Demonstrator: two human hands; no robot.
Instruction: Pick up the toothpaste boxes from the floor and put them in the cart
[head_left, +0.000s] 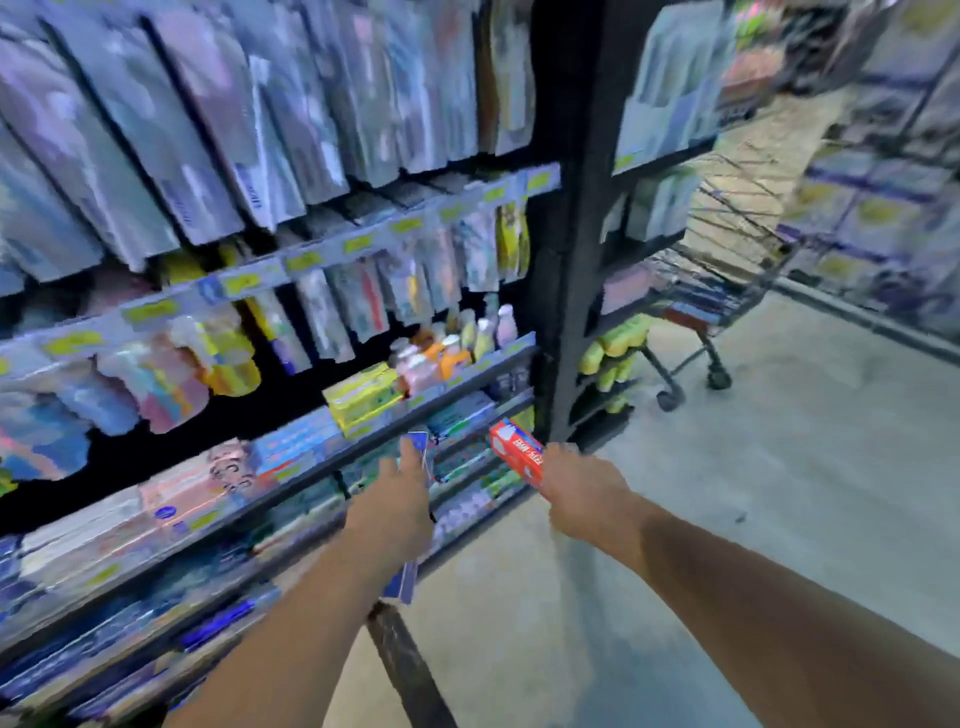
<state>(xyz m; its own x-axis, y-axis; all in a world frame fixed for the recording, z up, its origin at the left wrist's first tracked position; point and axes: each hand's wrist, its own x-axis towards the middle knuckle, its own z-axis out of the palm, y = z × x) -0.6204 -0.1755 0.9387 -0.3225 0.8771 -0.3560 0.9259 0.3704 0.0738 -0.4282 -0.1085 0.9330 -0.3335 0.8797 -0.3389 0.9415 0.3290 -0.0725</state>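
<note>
1. Near the lower middle of the frame both hands are already loaded: the left hand (400, 512) is wrapped around a blue toothpaste box (410, 525), whose ends poke out above and below the fist, so its long axis runs roughly up-down in the picture.
2. Just to the right, the right hand (582, 493) grips a red toothpaste box (518, 453) by its lower end, with the rest angling up and to the left.
3. Way off in the middle right of the frame sits the cart (727, 291), partly hidden behind the dark shelf upright (571, 260).
4. So the basket lies up and to the right of both grips, well apart from them. My guess is the right hand is nearer and gets there first.
5. Everything's motion-blurred, and I can't see any more boxes on the floor (779, 467).
</note>
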